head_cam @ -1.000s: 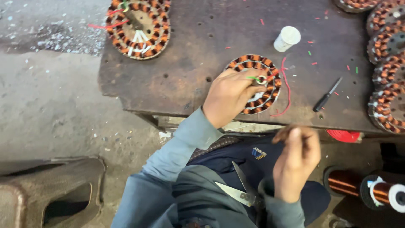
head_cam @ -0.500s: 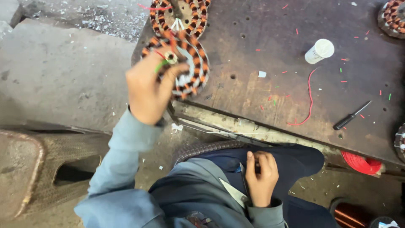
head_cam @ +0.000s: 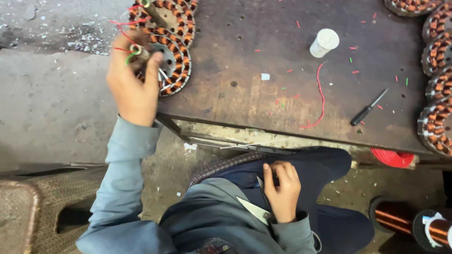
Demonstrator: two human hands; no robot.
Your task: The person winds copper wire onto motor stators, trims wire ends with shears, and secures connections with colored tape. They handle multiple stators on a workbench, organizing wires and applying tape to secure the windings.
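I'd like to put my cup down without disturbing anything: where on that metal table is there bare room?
The widest bare patch of the metal table lies between the stacked copper-wound stators under the left hand and the white tube. Another lies above the black-handled knife. The right edge is crowded with stators.

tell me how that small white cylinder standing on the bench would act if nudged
The white cylinder looks small and probably light, so it would likely tip. Once on its round side it may roll across the flat metal bench.

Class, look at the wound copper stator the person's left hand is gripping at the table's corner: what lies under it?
The stator overlaps a second wound stator on the dark metal table. The left hand covers its near edge, so what lies beneath there is hidden.
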